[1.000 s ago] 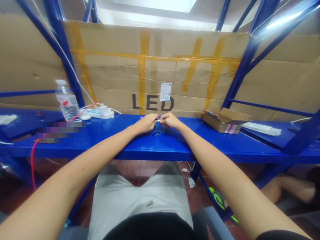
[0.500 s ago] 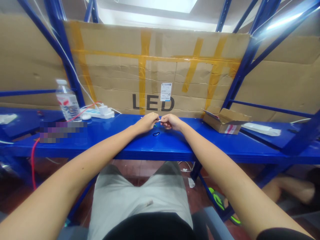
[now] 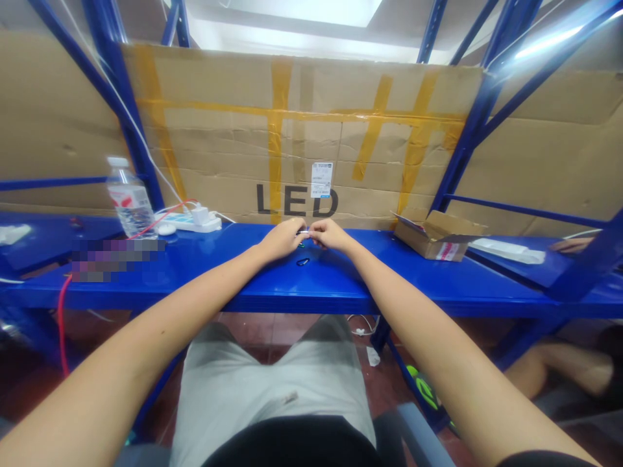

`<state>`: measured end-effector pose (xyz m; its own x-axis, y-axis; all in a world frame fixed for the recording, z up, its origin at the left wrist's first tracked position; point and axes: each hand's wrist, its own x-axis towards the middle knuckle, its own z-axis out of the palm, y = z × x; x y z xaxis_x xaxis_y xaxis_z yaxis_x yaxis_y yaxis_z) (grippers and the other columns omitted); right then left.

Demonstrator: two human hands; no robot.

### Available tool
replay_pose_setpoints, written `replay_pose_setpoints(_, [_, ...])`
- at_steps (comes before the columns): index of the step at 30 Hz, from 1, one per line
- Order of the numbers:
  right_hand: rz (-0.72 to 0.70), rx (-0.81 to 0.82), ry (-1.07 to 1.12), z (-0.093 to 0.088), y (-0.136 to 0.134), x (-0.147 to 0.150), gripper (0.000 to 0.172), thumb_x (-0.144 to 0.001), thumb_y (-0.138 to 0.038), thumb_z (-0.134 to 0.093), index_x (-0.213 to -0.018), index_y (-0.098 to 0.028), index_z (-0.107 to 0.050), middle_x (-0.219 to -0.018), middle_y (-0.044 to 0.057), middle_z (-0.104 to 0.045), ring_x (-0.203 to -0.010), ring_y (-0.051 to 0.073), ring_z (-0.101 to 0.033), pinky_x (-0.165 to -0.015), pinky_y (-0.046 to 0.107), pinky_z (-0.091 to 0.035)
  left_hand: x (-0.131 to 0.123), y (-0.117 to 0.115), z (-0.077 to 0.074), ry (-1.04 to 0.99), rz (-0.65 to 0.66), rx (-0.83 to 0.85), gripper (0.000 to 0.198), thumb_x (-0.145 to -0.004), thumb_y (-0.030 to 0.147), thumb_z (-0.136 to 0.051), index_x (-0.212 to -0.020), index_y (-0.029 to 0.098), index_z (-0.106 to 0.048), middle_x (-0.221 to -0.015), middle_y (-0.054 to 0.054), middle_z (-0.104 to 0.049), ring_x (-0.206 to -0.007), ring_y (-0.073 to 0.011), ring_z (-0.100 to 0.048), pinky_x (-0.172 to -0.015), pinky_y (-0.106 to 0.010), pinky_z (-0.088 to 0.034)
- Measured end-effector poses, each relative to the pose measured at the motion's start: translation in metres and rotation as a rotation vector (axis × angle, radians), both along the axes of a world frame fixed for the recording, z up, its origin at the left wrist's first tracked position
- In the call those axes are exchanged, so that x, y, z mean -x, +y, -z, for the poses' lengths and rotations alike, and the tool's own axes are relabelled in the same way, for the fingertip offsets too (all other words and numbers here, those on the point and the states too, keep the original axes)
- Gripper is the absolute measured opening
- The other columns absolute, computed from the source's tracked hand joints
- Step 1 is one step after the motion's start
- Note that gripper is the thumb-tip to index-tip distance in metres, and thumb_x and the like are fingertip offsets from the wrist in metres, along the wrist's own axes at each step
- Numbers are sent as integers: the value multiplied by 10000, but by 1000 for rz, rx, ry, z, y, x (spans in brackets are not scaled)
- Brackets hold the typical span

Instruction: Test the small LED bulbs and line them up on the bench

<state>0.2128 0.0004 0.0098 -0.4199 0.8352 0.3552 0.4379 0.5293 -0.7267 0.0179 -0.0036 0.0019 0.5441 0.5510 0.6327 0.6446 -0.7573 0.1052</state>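
My left hand point(image 3: 284, 239) and my right hand point(image 3: 331, 235) meet just above the blue table point(image 3: 302, 282), near its back edge. Between their fingertips runs a small, thin white piece point(image 3: 304, 232), too small to name, and both hands pinch it. Just under my left fingers a bit of something green point(image 3: 301, 245) shows, mostly hidden by the hand. A dark carabiner point(image 3: 302, 262) lies on the table, closer to me than the hands and touching neither.
An open cardboard box point(image 3: 433, 237) stands to the right, beside a white packet point(image 3: 509, 251). At the left are a water bottle point(image 3: 129, 201) and a white power strip point(image 3: 189, 220) with cables. A large cardboard panel point(image 3: 224, 149) closes off the back. Another person's hand point(image 3: 572, 245) rests at far right.
My fingertips have shifted slightly, and more of the white piece shows between them. Another person's hand has come into view at the far right.
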Motion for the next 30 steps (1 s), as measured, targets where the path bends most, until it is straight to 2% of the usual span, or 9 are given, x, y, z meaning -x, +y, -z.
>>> replay_pose_setpoints(4, [61,-281,-137,-2,1,-2,205,-832,-148,-540,-635,-150,-595,-556,-2,-579,-534,113,-491,-570,239,-361,-3,9,2,-6,-37,8,311,-991,250,-367,-917,149,-651,-1000,-127,-627,-965,-234,-610,-914,-379,-483])
replay_pose_setpoints(7, [67,-427,-255,-2,-1,-2,207,-809,-107,-534,-624,-136,-623,-613,29,-628,-620,130,-510,-629,252,-349,-1,11,3,72,-57,65,276,-973,238,-402,-859,162,-642,-940,-116,-643,-913,-234,-620,-871,-370,-489])
replay_pose_setpoints(12, [46,-515,-394,-2,-4,1,223,-810,-87,-493,-681,-115,-672,-703,76,-688,-661,141,-503,-642,260,-328,6,4,2,48,10,158,150,-931,272,-504,-927,191,-631,-844,-62,-691,-784,-230,-633,-722,-338,-452])
replay_pose_setpoints(17, [25,-516,-388,-2,-5,2,208,-786,-79,-478,-652,-118,-632,-661,45,-647,-632,125,-472,-626,260,-307,8,2,1,-29,121,118,82,-884,220,-551,-810,187,-563,-773,-30,-650,-725,-185,-587,-693,-301,-426])
replay_pose_setpoints(20, [39,-439,-293,-2,-5,2,193,-772,-120,-513,-589,-137,-569,-575,2,-568,-605,114,-452,-593,251,-288,7,1,1,4,147,24,94,-887,179,-502,-805,190,-547,-779,-41,-624,-732,-190,-565,-692,-305,-423])
replay_pose_setpoints(22, [40,-321,-199,-2,-6,2,207,-769,-162,-545,-562,-152,-534,-525,-17,-518,-559,106,-438,-559,242,-284,7,-1,2,42,155,-56,113,-894,153,-463,-837,190,-554,-815,-59,-617,-758,-201,-563,-710,-313,-430])
replay_pose_setpoints(26, [-31,69,53,-3,-10,4,146,-755,-184,-549,-610,-167,-544,-460,-40,-456,-419,87,-362,-452,228,-271,7,-2,3,130,152,-187,190,-910,112,-417,-905,192,-589,-854,-78,-607,-815,-215,-564,-759,-322,-445])
replay_pose_setpoints(30, [-149,397,249,-7,-15,3,76,-673,-112,-550,-616,-160,-533,-443,-50,-407,-391,60,-252,-390,199,-193,6,-3,2,198,133,-295,252,-927,88,-376,-936,196,-604,-876,-97,-606,-865,-229,-550,-791,-334,-449])
